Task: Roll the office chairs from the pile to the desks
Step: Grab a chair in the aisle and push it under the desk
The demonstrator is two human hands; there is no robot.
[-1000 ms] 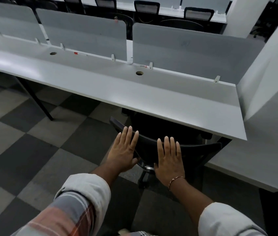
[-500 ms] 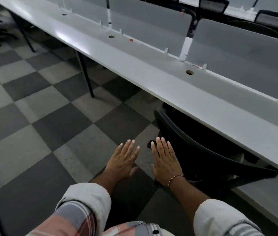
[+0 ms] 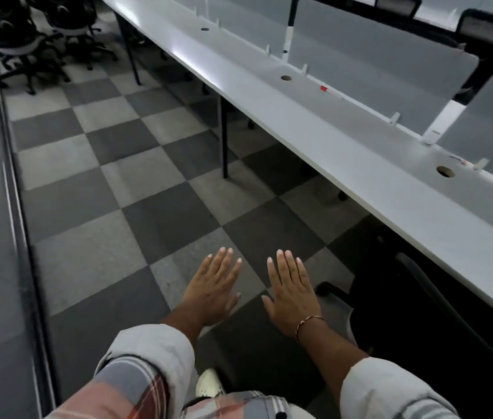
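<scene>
A black office chair (image 3: 414,300) stands tucked under the long white desk (image 3: 360,152) at the lower right, its backrest toward me. My left hand (image 3: 213,287) and my right hand (image 3: 292,290) hover flat and palm down over the checkered floor, left of the chair and touching nothing. A pile of black office chairs (image 3: 36,28) with white undersides stands at the far upper left, beyond the desk's end.
Grey divider panels (image 3: 375,55) run along the desk's back edge, with more chairs (image 3: 490,28) behind them. A grey low wall with a dark rail (image 3: 12,182) bounds the aisle on the left. Black desk legs (image 3: 224,137) stand along the checkered aisle.
Both hands have come off the chair's backrest and now hover free. My view has swung left, away from the tucked chair, down the aisle toward the chair pile.
</scene>
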